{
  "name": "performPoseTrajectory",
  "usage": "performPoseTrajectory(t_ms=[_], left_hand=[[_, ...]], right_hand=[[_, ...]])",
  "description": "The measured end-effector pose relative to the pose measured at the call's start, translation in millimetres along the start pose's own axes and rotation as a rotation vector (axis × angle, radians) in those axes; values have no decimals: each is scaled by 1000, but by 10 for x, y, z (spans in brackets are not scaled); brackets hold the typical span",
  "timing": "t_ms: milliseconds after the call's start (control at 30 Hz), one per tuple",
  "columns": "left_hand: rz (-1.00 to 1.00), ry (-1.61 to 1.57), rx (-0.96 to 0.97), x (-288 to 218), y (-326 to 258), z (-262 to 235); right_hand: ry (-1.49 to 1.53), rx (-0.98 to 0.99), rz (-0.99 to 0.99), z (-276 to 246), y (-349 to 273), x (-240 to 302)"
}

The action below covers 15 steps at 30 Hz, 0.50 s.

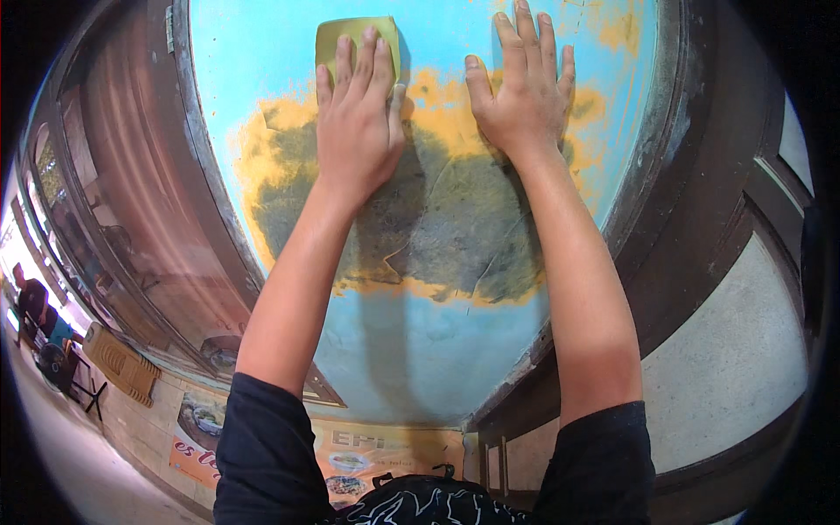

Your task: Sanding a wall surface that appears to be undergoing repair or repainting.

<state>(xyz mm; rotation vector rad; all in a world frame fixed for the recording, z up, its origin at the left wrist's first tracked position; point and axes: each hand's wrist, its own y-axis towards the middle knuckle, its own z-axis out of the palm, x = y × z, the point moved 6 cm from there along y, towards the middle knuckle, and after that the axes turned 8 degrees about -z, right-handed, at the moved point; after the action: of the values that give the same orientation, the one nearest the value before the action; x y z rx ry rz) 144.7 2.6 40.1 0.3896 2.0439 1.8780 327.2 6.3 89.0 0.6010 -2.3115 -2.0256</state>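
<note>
My left hand lies with its fingers stretched over a yellow-green sheet of sandpaper, pressing it to a light-blue painted panel. The sheet's top and left edges show past the fingertips. To the right, my right hand rests on the panel with fingers and thumb spread, holding nothing. Below both hands spreads a dark grey worn patch, ringed by a ragged orange border. Thin crack-like lines run through the patch. Both arms reach up from black short sleeves.
Dark wooden frame borders the panel on the right, with a glazed wooden frame on the left. Printed banners hang low down. Brown stacked chairs and a seated person are at far left.
</note>
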Motion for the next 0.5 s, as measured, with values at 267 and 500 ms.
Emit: performPoseTrajectory(t_ms=[267,500], left_hand=[[54,41,6,-18,148,-8],[-8,19,19,-34,70,-71]], right_hand=[[29,-24,-8,-52,46,91],[2,-20,-16,-76,37,135]])
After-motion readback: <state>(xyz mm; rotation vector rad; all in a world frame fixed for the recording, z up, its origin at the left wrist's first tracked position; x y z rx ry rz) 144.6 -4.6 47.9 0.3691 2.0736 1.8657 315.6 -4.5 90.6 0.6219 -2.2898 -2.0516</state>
